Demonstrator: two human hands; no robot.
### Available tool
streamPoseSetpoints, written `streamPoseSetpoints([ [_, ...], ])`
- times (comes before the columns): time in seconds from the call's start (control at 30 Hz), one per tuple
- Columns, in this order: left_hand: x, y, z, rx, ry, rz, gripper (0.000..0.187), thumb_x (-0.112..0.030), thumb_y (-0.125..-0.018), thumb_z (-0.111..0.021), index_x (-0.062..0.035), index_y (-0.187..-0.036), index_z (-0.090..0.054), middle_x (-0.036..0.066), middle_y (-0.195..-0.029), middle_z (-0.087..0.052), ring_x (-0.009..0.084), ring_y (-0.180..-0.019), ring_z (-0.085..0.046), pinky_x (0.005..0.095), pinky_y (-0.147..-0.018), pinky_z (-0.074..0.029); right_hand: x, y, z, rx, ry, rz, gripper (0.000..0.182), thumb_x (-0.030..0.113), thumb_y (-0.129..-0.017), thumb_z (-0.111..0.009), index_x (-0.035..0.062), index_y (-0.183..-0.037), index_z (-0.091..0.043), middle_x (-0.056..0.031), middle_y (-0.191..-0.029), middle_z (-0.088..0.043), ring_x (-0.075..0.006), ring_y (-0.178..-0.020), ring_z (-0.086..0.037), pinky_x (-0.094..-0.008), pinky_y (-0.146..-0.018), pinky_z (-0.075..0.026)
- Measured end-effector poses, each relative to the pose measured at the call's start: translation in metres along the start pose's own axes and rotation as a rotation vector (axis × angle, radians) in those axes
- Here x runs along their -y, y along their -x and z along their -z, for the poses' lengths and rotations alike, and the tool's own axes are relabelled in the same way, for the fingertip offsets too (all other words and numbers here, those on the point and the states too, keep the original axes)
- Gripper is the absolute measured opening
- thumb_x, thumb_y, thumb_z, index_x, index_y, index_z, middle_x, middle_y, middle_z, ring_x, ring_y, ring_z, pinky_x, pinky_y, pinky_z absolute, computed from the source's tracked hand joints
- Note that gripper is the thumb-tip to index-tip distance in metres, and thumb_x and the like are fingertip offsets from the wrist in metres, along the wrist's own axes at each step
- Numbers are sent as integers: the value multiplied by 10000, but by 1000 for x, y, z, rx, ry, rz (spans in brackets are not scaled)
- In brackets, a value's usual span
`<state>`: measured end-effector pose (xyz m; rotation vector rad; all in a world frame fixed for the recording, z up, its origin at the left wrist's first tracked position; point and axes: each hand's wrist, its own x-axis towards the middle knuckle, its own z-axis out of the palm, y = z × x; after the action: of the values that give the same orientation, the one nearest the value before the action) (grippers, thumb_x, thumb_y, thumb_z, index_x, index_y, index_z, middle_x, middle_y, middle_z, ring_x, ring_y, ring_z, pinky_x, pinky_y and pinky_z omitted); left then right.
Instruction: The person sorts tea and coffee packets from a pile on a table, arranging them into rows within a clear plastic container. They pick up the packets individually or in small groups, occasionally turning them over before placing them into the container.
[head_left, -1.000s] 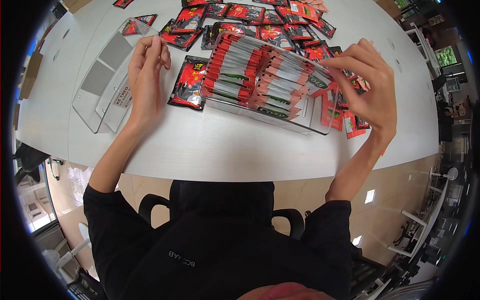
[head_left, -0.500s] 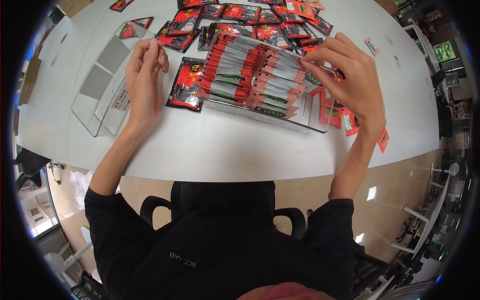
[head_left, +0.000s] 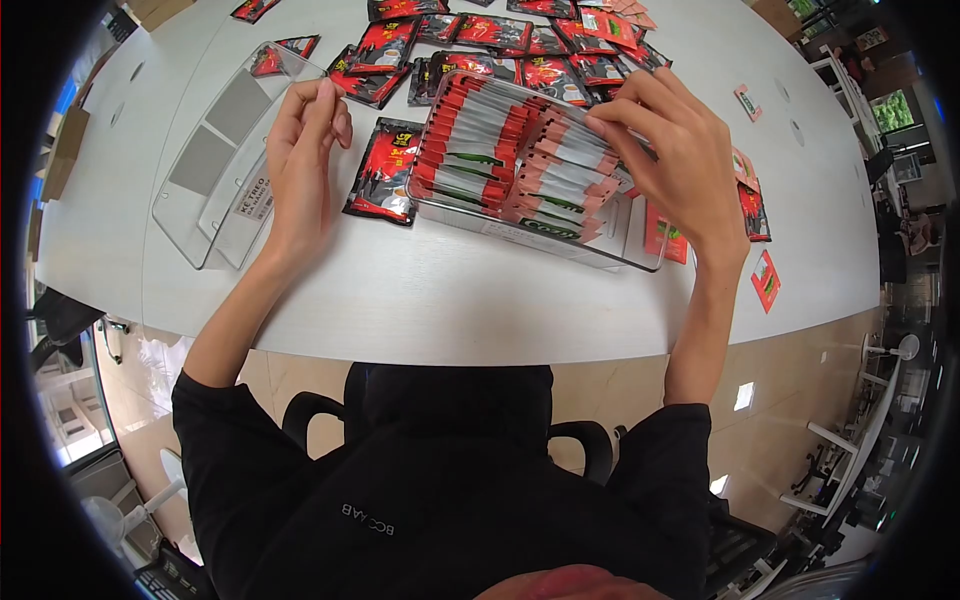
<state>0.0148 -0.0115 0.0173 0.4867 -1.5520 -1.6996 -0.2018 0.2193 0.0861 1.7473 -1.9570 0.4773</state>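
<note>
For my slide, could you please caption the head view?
Right hand fingers sachets standing in a clear tray; left hand hovers near a loose red packet.

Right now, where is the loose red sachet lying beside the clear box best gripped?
Take the red sachet by its near short edge, coming from the left hand side. It lies flat on the white table, its right side close against the clear box; the left and near edges look free.

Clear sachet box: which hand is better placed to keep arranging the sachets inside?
Right. The right hand has its fingertips on the sachets in the clear box; the left hand is raised beside it, apart from the box.
</note>
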Motion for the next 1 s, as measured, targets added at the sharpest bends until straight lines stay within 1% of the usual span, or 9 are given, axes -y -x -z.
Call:
streamPoseSetpoints([
  [0.1, -1, 0, -1, -1, -2, 2, 204, -263, -1064, -502, -71, -1022, -555, -31, -771, -442, 83, -750, -414, 245, -736, -369, -4, -1, 2, -76, -20, 11, 87, 166, -800, -765, 99, -836, -721, 14, -812, -597, -176, -779, -600, -340, -631, -492],
  [0.23, -2, 1, -1, -5, -1, 4, 202, -260, -1063, -503, -69, -1023, -554, -33, -766, -441, 83, -747, -413, 244, -736, -368, -9, 0, 15, -84, -136, -36, 130, 125, -742, -796, 103, -851, -729, 10, -804, -601, -175, -787, -600, -346, -639, -484],
  [0.3, -1, 0, -1, -2, 4, 3, 201, -259, -1063, -503, -69, -1023, -554, -33, -765, -441, 83, -747, -414, 244, -736, -368, -14, 2, 21, -19, -279, -43, 189, 94, -701, -809, 102, -875, -736, -3, -821, -624, -187, -797, -600, -346, -658, -481],
  [0.4, -2, 1, -1, -7, -3, 10, 199, -254, -1063, -503, -65, -1031, -557, -33, -763, -441, 83, -748, -414, 243, -736, -369, -19, 5, 24, 40, -335, -35, 221, 76, -686, -812, 91, -894, -737, -15, -850, -646, -203, -808, -601, -344, -685, -484],
  [0.5, -2, 1, -1, -2, 1, 10, 200, -253, -1061, -506, -62, -1037, -561, -32, -762, -441, 83, -747, -415, 243, -735, -369, -21, 7, 24, 85, -327, -46, 215, 65, -687, -810, 84, -887, -732, -21, -867, -656, -211, -822, -604, -351, -715, -487],
  [0.57, -2, 1, -1, -19, 8, 9, 198, -256, -1048, -531, -70, -990, -569, -26, -757, -485, 72, -728, -424, 228, -722, -372, -21, 8, 28, 103, -330, -50, 224, 55, -689, -806, 82, -897, -727, -24, -867, -656, -221, -831, -604, -358, -728, -487],
  [0.63, -2, 1, -2, -18, 8, 10, 196, -254, -1048, -531, -71, -991, -569, -26, -757, -484, 72, -727, -424, 228, -722, -372, -21, 7, 28, 120, -332, -53, 233, 45, -691, -802, 79, -907, -721, -28, -867, -656, -231, -840, -604, -366, -742, -487],
  [0.9, -2, 1, -2, -12, 2, 11, 192, -246, -1049, -527, -68, -990, -567, -25, -755, -482, 74, -725, -423, 231, -717, -374, -15, 6, 12, 101, -239, -47, 377, 18, -727, -764, 119, -1083, -686, -34, -927, -687, -241, -876, -626, -373, -774, -513],
  [1.0, -3, 1, -2, 0, -13, 17, 203, -252, -1065, -497, -60, -1035, -557, -31, -762, -436, 82, -748, -413, 243, -736, -367, -14, 6, 7, 126, -234, -76, 412, 18, -745, -753, 137, -1132, -681, -37, -931, -689, -237, -871, -630, -381, -771, -518],
])
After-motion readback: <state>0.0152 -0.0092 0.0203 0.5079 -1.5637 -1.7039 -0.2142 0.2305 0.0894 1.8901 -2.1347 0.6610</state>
